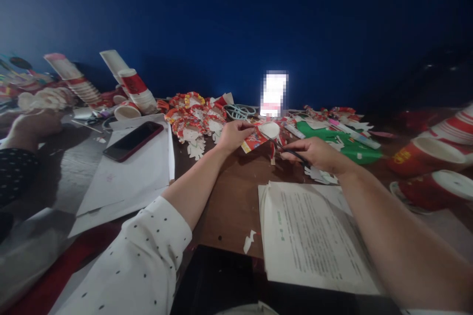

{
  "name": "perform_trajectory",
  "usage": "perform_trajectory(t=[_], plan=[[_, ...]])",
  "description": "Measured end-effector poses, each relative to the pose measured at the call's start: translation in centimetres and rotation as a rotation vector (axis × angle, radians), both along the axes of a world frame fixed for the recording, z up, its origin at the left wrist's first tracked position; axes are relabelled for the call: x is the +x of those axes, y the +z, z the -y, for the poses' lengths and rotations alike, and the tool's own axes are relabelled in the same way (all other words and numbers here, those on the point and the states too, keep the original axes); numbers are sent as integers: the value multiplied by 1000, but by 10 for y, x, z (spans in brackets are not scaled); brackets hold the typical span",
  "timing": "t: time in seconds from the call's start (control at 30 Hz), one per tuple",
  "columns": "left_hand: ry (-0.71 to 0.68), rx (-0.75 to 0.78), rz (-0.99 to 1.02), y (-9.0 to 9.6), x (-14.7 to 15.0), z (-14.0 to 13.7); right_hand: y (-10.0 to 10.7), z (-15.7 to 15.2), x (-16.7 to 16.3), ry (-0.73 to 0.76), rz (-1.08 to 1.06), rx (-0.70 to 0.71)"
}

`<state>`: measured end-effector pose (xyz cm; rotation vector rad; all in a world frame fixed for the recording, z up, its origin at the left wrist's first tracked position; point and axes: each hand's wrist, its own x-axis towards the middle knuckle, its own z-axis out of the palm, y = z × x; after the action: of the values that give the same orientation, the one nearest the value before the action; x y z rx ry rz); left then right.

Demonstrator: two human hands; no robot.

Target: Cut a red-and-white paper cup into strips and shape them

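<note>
Near the middle of the desk, my left hand [235,137] pinches the left edge of a red paper cup [254,141] that is cut open, with its pale round base [271,130] showing. My right hand [314,152] is closed around dark-handled scissors [297,153], whose blades reach the cup's lower right part. Cut strips hang below the cup there. Exactly where the blades meet the paper is too small to tell. Behind and left of my left hand lies a heap of cut red-and-white paper pieces [195,118].
Left, a phone [133,141] rests on white paper [121,177], near stacked paper cups [137,89]. Printed sheets [314,231] lie in front. A green sheet [343,142] and red cups [424,157] are on the right. A lit screen [274,93] stands behind. Another person's hand [33,125] is far left.
</note>
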<state>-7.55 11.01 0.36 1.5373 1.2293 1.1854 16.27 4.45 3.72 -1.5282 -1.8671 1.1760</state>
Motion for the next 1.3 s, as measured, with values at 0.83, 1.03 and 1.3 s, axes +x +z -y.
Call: perform_trajectory(t=[0.83, 1.03, 1.3], plan=[[-86, -367, 553, -3, 6, 2, -6, -3, -5, -19, -3, 126], [-149, -436, 667, 2, 8, 9, -5, 2, -5, -15, -97, 60], [-158, -357, 511, 2, 14, 13, -10, 1, -2, -1, -174, -8]])
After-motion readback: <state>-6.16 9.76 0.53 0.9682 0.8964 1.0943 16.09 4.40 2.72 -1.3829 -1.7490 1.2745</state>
